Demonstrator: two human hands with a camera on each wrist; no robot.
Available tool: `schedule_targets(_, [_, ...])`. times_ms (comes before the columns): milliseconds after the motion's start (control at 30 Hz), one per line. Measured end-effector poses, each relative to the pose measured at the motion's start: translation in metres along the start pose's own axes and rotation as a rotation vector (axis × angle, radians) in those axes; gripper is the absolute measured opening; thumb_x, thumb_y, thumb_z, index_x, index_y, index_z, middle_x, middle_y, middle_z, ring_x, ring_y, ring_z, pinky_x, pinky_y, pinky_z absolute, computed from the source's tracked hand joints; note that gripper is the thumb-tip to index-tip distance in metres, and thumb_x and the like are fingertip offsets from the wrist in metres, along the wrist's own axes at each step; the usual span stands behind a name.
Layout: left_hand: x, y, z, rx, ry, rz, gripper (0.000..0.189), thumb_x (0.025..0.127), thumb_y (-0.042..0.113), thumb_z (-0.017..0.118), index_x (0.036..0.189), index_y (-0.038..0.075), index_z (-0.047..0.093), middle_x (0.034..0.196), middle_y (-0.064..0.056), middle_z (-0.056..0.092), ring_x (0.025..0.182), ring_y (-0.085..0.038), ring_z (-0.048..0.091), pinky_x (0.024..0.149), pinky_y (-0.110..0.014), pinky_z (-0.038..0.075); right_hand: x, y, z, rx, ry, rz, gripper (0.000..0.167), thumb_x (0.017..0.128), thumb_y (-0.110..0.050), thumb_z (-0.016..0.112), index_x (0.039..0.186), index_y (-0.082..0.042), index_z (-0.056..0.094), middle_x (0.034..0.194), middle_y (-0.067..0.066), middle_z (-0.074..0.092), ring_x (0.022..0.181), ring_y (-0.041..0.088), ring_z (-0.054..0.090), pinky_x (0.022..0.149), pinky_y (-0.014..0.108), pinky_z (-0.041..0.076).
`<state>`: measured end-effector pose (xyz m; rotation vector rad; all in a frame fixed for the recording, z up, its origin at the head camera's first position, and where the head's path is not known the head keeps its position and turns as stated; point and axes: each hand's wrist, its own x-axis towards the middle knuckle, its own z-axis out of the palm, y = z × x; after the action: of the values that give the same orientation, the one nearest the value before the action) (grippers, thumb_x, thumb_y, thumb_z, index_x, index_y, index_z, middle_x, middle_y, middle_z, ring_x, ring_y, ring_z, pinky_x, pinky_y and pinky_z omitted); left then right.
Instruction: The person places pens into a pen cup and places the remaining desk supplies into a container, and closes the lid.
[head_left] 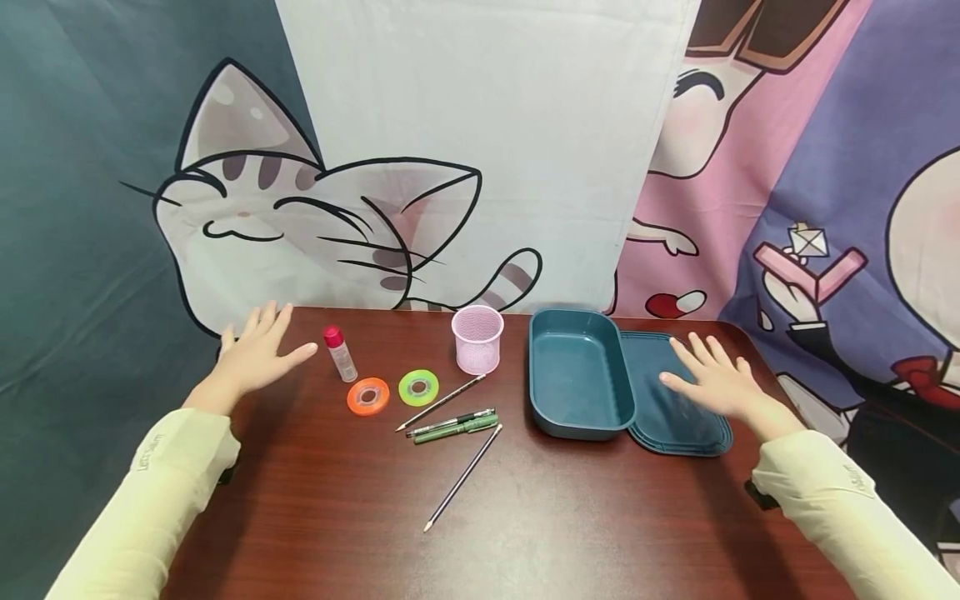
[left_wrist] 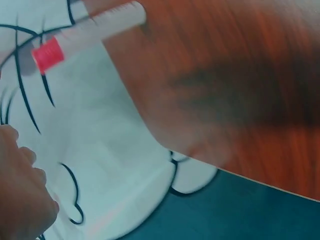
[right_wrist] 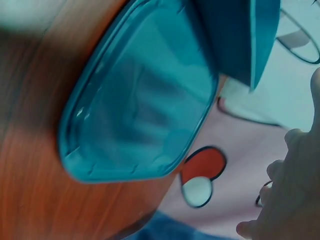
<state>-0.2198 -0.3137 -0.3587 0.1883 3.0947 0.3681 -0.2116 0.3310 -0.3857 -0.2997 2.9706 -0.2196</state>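
Observation:
My left hand [head_left: 251, 354], its fingers spread, hovers over the table's left side, holding nothing. Nearest to it stands a glue stick [head_left: 341, 357] with a red cap; the left wrist view shows the same glue stick [left_wrist: 95, 32]. My right hand [head_left: 716, 379] is also spread and bare, raised above a flat teal lid [head_left: 660, 400]. Beside that lid sits an open teal box [head_left: 581, 371]. In the right wrist view the lid [right_wrist: 140, 100] lies partly beside the box [right_wrist: 230, 35].
A pink mesh pen cup [head_left: 477, 340] stands at the back. Orange tape [head_left: 356, 401] and green tape [head_left: 407, 396] lie left of it. Two pencils [head_left: 442, 402] [head_left: 462, 479], a black pen [head_left: 450, 422] and a green pen [head_left: 455, 429] lie mid-table [head_left: 337, 517].

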Motion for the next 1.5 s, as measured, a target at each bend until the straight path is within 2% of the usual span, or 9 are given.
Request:
schedule_targets(200, [0.012,0.027,0.001,0.012,0.097,0.105,0.085,0.082,0.058,0.044,0.143,0.008,0.012,0.146,-0.021,0.012,0.134,-0.039,0.006,0.099,-0.062,-0.001,0.006,-0.024,-0.002,0.063,0.073,-0.109,0.078,0.084,-0.058,0.042,0.143,-0.019,0.011,0.147,0.022,0.008,0.132,0.044,0.006,0.093,0.069,0.010])
schedule_targets(367, [0.022,0.050,0.007,0.019,0.171,0.197,0.081,0.082,0.054,0.048,0.141,0.007,0.020,0.145,-0.019,0.021,0.133,-0.037,0.014,0.101,-0.059,0.007,0.011,-0.043,-0.001,0.165,0.159,-0.191,0.074,0.082,-0.051,0.051,0.141,-0.018,0.023,0.146,0.017,0.016,0.129,0.042,0.021,0.095,0.064,0.021])
schedule_targets(600, [0.035,0.075,0.022,-0.023,0.197,0.251,0.076,0.083,0.052,0.049,0.140,0.009,0.025,0.144,-0.016,0.026,0.133,-0.032,0.021,0.102,-0.055,0.014,0.019,-0.073,0.003,0.256,0.303,-0.261,0.058,0.082,-0.037,0.059,0.129,-0.007,0.043,0.138,0.017,0.036,0.123,0.036,0.036,0.093,0.056,0.032])
schedule_targets(800, [0.047,0.094,0.045,-0.071,0.184,0.306,0.069,0.085,0.047,0.048,0.139,0.008,0.028,0.142,-0.015,0.029,0.130,-0.030,0.029,0.101,-0.052,0.020,0.027,-0.099,0.015,0.357,0.412,-0.355,0.047,0.080,-0.025,0.064,0.121,-0.007,0.052,0.128,0.016,0.047,0.116,0.031,0.045,0.081,0.048,0.045])
schedule_targets(967, [0.054,0.109,0.064,-0.094,0.147,0.323,0.067,0.086,0.045,0.048,0.139,0.009,0.028,0.142,-0.014,0.030,0.129,-0.029,0.031,0.102,-0.051,0.022,0.032,-0.121,0.023,0.441,0.420,-0.422,0.043,0.078,-0.019,0.066,0.119,-0.007,0.054,0.124,0.014,0.051,0.109,0.027,0.051,0.075,0.044,0.049])
schedule_targets(1233, [0.070,0.126,0.081,-0.174,0.097,0.293,0.065,0.088,0.044,0.046,0.140,0.010,0.026,0.143,-0.011,0.029,0.131,-0.027,0.029,0.103,-0.051,0.022,0.042,-0.147,0.037,0.501,0.405,-0.495,0.041,0.077,-0.016,0.067,0.115,-0.007,0.057,0.119,0.012,0.056,0.107,0.023,0.052,0.079,0.042,0.049])
schedule_targets(1500, [0.085,0.136,0.098,-0.242,0.099,0.283,0.066,0.087,0.045,0.048,0.139,0.010,0.028,0.141,-0.010,0.033,0.127,-0.028,0.035,0.101,-0.051,0.026,0.047,-0.163,0.051,0.532,0.374,-0.524,0.040,0.076,-0.014,0.067,0.114,-0.004,0.057,0.115,0.012,0.057,0.103,0.023,0.054,0.078,0.042,0.049])
